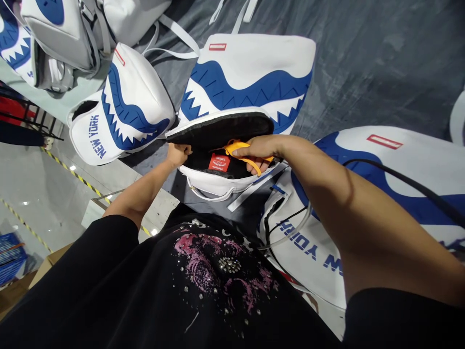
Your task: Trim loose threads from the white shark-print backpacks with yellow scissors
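On a dark grey, cloth-covered tabletop, a white backpack with a blue jagged-tooth band lies open, both hands at its mouth.
Beside the backpack lie a matching lettered bag to the right and a second matching bag to the left. The right hand reaches in at the opening's right side, its grip closed around orange plastic-handled scissors, tip pointing left. The left hand is curled at the opening's left end; whether its grip pinches fabric cannot be told. A red rectangular label with pale lettering sits inside, between the hands.
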Available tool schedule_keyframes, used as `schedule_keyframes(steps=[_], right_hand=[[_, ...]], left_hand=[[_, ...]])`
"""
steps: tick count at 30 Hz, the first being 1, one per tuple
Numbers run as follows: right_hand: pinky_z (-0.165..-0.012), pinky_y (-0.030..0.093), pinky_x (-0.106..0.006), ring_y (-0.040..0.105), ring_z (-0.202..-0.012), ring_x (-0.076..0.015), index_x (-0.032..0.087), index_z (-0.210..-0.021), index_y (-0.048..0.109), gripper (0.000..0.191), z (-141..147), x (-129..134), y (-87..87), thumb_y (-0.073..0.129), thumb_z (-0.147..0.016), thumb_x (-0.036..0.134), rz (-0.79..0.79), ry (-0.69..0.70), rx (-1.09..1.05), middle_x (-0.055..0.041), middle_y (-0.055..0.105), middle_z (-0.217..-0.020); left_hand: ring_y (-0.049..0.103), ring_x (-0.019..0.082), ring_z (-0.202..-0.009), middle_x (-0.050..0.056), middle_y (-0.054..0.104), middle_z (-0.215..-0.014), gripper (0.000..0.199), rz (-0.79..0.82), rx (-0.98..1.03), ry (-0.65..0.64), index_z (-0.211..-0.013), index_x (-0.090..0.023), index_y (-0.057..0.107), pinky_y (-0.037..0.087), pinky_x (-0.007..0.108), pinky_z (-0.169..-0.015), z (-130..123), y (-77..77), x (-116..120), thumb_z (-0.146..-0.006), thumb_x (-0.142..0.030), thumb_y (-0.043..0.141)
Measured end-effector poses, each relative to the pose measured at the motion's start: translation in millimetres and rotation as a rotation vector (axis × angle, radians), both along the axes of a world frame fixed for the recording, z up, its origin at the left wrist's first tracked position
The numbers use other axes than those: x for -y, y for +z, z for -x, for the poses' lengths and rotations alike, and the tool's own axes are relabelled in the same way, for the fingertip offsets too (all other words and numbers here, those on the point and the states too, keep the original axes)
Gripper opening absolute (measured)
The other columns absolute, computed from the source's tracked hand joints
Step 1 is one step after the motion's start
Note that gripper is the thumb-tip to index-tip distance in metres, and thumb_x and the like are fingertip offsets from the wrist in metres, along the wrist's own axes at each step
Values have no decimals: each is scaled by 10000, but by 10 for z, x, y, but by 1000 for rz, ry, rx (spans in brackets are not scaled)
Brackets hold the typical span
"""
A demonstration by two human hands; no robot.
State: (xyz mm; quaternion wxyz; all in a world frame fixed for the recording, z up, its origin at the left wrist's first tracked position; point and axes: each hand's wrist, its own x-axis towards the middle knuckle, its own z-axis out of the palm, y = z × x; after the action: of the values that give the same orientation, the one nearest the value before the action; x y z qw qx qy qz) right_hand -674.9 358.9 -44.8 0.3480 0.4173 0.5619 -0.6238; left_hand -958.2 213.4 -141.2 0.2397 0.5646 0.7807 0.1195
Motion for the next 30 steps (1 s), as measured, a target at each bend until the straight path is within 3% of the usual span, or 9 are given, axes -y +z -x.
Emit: schedule_keyframes(steps=[3,6,11,14,17,20,23,27,30], right_hand=[[-685,634,-359,745,-771,-269,184,-856,648,462,6,18,31,608,-914,641,-6,-11,13,-85,683,-693],[-678,633,-358,746,-758,-261,192,-890,644,443,11,24,82,600,-924,631,-39,-25,27,-78,695,-710],[-692,634,-349,748,-758,-251,185,-941,652,400,14,5,137,584,-954,580,-5,-58,32,-90,716,-748],[-684,629,-347,741,-719,-246,164,-961,646,435,32,-16,147,571,-956,592,24,-63,39,-93,713,-729],[-693,617,-310,726,-668,-208,130,-961,608,467,59,-40,204,453,-1017,567,94,-67,5,-96,700,-687],[-712,614,-301,725,-675,-198,123,-942,588,506,82,-63,311,361,-1044,564,142,-64,-45,-107,691,-675],[-735,624,-338,743,-769,-236,156,-934,607,521,110,-85,393,408,-1003,632,144,-98,-75,-117,705,-736],[-728,633,-366,748,-843,-271,189,-924,630,488,181,-101,397,502,-958,659,74,-98,-81,-107,708,-756],[-721,641,-369,751,-852,-280,197,-918,640,427,256,-106,382,619,-917,623,-30,-50,-69,-86,703,-738]], left_hand=[[649,278,-1098,75,750,-968,92,-56,85,105,-864,-201,696,484,461,-1039,24,15,-54,-792,-184,640],[642,267,-1147,79,756,-1059,251,-185,408,250,-1010,-167,687,502,419,-1036,18,117,-100,-784,-277,682],[672,252,-1106,78,752,-1027,331,-245,736,333,-874,-171,637,506,412,-1023,111,454,87,-696,-424,756],[699,220,-1000,66,750,-971,351,-147,571,488,-798,-207,532,538,389,-926,305,639,484,-744,-507,707],[705,225,-958,49,749,-890,404,183,281,630,-828,-227,475,539,391,-852,483,760,1061,-770,-568,684],[694,377,-979,67,717,-691,555,453,86,679,-800,-229,479,486,568,-887,536,801,1664,-567,-583,836],[556,552,-1218,192,746,-820,505,673,-185,618,-741,-207,531,317,729,-989,482,788,2074,-527,-530,855],[637,447,-1148,226,741,-1008,273,757,-438,318,-843,-172,650,411,577,-1002,251,865,2042,-850,-441,607],[647,307,-1142,150,715,-1165,391,406,-389,189,-1064,-198,659,461,434,-1008,-66,1026,1608,-994,-447,366]])
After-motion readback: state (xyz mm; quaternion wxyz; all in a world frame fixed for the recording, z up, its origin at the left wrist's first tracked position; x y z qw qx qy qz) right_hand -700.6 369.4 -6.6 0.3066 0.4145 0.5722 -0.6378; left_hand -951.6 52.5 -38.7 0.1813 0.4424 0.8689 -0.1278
